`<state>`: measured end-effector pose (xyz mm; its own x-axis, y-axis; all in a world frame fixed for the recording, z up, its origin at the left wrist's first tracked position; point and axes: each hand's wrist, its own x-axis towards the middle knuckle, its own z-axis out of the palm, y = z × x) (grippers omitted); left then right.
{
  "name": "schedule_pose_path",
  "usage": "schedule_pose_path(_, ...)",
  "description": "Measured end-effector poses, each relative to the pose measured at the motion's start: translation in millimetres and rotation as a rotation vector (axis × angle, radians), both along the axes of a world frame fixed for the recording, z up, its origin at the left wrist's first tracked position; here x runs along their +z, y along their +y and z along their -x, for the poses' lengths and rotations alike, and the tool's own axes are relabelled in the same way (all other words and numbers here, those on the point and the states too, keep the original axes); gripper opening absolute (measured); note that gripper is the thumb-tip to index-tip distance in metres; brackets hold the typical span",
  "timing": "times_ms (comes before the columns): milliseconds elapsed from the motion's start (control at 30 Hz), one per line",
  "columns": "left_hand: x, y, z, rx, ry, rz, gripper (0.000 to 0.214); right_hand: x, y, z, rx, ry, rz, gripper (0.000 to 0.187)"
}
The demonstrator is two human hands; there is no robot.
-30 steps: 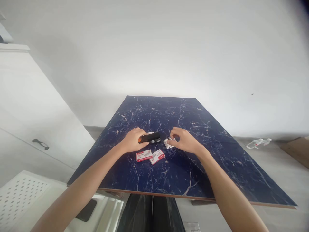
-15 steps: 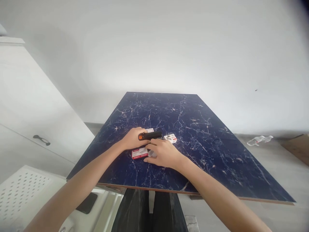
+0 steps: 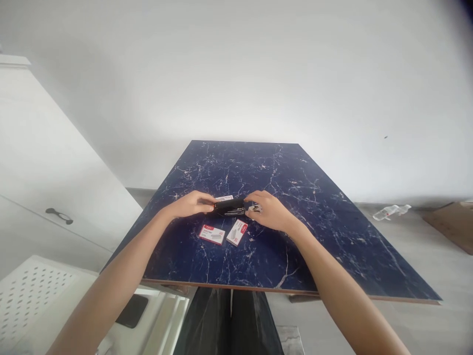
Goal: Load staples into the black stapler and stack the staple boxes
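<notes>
Two bare hands are working at a stapler on a dark blue, white-veined tabletop (image 3: 240, 167). The stapler (image 3: 229, 205) is lying crosswise between the hands, near the middle of the tabletop's width. The left hand (image 3: 189, 204) is holding its left end, fingers and thumb closing narrowly around it. The right hand (image 3: 271, 210) is meeting the opposite end, its fingers and thumb bracketing the tip with a small gap; whether they are gripping firmly cannot be told. A white box (image 3: 255, 209) is showing partly behind the right fingers, and a pale box (image 3: 224, 198) is showing just beyond the stapler. On the near side, two red-and-white boxes are resting flat: the left box (image 3: 212, 234) is lying just beside the right box (image 3: 237, 232), which is sitting at a slant. A clear bottle (image 3: 391, 212) is lying on the floor at right.
</notes>
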<state>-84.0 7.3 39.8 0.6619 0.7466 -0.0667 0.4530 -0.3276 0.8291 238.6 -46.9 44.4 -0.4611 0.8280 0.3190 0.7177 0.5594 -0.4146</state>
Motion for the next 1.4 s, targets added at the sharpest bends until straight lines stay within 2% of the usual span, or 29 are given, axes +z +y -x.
schedule_pose_path(133, -7.7, 5.8, 3.4, 0.024, -0.054, 0.069, 0.039, -7.6, 5.7, -1.7, 0.006, -0.106, 0.077, 0.022)
schedule_pose_path(467, -20.5, 13.2, 5.6, 0.062, -0.14, 0.17, 0.043, -16.2, 9.7, 13.2, -0.007, -0.044, 0.097, 0.013)
schedule_pose_path(700, -28.7, 17.3, 5.6, 0.122, -0.202, 0.202, 0.064, -4.9, 8.4, -1.8, -0.026, -0.096, 0.144, 0.015)
schedule_pose_path(867, -24.5, 14.0, 4.7, 0.122, -0.197, 0.15, 0.046, 4.7, 6.9, -18.1, -0.06, -0.147, 0.202, 0.012)
schedule_pose_path(967, -19.2, 9.8, 3.0, 0.101, -0.174, 0.128, 0.04, 4.8, 5.5, -17.4, -0.048, -0.115, 0.193, 0.015)
schedule_pose_path(1100, -14.6, 5.9, 0.9, 0.031, -0.157, 0.116, 0.041, 2.0, 4.4, -9.5, 0.003, -0.059, 0.136, 0.016)
schedule_pose_path(1400, -10.5, 3.9, -0.2, 0.04, -0.118, 0.137, 0.045, -2.2, 6.5, -12.0, -0.012, -0.018, 0.209, 0.013)
